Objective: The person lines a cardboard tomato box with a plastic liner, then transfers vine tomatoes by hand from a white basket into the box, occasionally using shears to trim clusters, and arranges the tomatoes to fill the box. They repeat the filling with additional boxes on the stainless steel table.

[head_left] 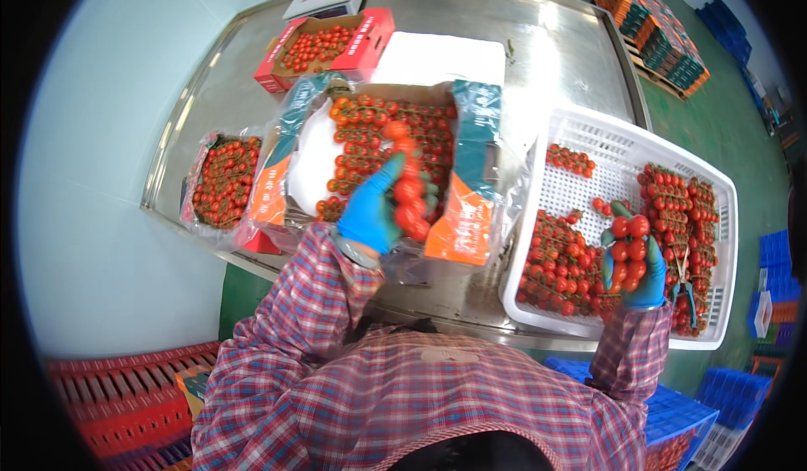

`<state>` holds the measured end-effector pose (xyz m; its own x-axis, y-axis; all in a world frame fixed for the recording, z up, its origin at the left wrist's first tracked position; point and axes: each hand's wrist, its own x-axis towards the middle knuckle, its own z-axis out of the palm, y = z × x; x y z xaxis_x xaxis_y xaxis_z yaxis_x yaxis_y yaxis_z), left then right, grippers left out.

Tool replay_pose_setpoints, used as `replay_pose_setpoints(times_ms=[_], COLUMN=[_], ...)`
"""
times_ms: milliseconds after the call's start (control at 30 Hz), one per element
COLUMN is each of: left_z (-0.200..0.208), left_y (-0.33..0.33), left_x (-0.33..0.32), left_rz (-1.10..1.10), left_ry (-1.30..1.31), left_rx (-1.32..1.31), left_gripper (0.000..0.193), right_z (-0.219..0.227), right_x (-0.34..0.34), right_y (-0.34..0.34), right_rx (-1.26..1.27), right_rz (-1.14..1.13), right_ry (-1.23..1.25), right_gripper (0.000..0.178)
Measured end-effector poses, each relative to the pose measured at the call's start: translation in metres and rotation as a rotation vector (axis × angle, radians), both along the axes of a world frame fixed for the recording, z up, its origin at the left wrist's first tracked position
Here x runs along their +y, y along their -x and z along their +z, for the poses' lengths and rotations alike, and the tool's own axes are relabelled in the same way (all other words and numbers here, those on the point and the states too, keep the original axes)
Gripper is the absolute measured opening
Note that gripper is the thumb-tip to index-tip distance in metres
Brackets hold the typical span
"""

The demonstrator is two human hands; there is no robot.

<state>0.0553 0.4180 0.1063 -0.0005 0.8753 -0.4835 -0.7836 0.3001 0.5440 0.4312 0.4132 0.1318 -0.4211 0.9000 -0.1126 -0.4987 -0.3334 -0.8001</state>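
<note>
My left hand point(371, 212), in a blue glove, is closed round a truss of red cherry tomatoes point(408, 187). It hangs over an orange and green carton point(461, 219) lined with clear plastic, where rows of cherry tomatoes point(357, 147) lie beside a white sheet point(315, 158). Over the white perforated crate point(618, 131) at the right, my right hand point(646, 282), gloved too, grips another tomato truss point(629, 251). More trusses fill both sides of that crate. Scissors point(685, 286) with dark handles rest on the tomatoes beside my right hand.
A red box of loose tomatoes point(324, 48) sits behind the carton. Left of it is a plastic-lined box of tomatoes point(227, 181). All stand on a metal table point(437, 5). Stacked red crates point(134, 404) are at lower left, blue crates point(681, 412) at lower right, and palletised cartons point(656, 30) beyond.
</note>
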Motion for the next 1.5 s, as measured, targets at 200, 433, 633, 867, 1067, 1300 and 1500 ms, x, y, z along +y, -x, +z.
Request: replay_pose_setpoints(times_ms=[200, 433, 633, 867, 1067, 1300, 1500], left_z=[-0.056, -0.053, -0.093, -0.097, -0.1, -0.033, -0.002], left_y=[0.093, 0.144, 0.134, 0.138, 0.131, 0.106, -0.094], left_x=[0.05, 0.069, 0.156, 0.173, 0.185, 0.195, 0.152], left_rz=[0.311, -0.327, -0.601, -0.526, -0.547, -0.577, -0.782], left_ry=[0.147, -0.436, -0.458, -0.701, -0.649, -0.484, -1.011], left_rx=[0.211, 1.634, 2.409, 2.418, 2.477, 1.929, 1.448], left_gripper=[0.038, 0.061, 0.064, 0.059, 0.061, 0.044, 0.035], right_z=[0.027, 0.0, -0.083, -0.014, -0.126, -0.216, -0.164], right_x=[0.01, 0.106, 0.198, 0.172, 0.244, 0.254, 0.256], right_y=[0.114, 0.287, 0.357, 0.182, 0.044, -0.005, -0.027], right_rx=[-0.339, -1.849, -1.945, -1.375, -2.117, -1.98, -1.624], right_rz=[0.254, 0.259, 0.265, -0.246, 0.137, 0.121, -0.057], right_ry=[-0.09, -1.042, -1.199, -0.814, -0.537, -0.879, -0.734], right_gripper=[0.069, 0.035, 0.037, 0.027, 0.038, 0.052, 0.041])
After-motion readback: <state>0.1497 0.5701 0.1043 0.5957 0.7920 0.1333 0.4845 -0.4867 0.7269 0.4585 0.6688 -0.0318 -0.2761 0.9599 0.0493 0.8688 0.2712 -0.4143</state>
